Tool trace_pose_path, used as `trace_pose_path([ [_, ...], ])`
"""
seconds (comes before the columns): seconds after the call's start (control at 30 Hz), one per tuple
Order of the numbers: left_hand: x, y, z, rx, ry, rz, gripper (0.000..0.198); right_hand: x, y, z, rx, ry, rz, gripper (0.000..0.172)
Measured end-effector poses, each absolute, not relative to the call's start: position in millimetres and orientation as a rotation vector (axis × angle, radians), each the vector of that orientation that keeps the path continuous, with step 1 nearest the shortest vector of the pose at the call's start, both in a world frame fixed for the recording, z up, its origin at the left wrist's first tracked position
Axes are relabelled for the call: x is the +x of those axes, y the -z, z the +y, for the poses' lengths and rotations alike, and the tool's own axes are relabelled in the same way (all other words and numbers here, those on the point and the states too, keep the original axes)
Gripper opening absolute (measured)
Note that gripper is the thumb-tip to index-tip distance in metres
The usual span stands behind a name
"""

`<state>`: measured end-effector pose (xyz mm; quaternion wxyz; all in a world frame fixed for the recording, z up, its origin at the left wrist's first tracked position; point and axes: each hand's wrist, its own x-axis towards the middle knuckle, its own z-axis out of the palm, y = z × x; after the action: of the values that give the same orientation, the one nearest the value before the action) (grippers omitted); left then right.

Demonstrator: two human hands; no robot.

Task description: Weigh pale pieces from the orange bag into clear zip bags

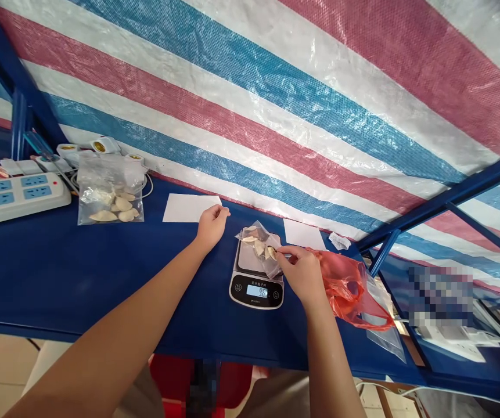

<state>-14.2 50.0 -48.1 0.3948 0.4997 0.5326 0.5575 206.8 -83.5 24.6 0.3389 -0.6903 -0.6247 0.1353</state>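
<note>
A small digital scale [256, 280] stands on the blue table [58, 278], its display lit. On its platform lies a clear plastic bag [259, 244] with a few pale slices inside. My right hand [302, 270] pinches the near edge of that bag, fingers closed on it. My left hand [210, 225] rests on the table to the left of the scale, fingers curled against the edge of a white paper sheet [186, 208]; whether it holds anything is unclear.
A second clear bag of pale slices [109, 200] stands at the back left, beside a white power strip [14, 197] and plugs. An orange plastic bag [349, 287] and empty clear bags lie right of the scale. Another white sheet [304, 234] lies behind. A striped tarp [276, 104] backs the table.
</note>
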Motion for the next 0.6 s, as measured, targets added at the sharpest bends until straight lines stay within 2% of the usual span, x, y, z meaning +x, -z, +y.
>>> trace_pose_path([
  [0.2, -14.8, 49.3, 50.3, 1.272, -1.416, 1.350, 0.026, 230.4, -43.2, -105.9, -1.751, -0.204, -1.488, 0.026],
  [0.6, -13.7, 49.0, 50.5, 1.275, -1.436, 1.339, 0.027, 233.3, -50.3, -127.8, -1.758, -0.288, -1.370, 0.032],
])
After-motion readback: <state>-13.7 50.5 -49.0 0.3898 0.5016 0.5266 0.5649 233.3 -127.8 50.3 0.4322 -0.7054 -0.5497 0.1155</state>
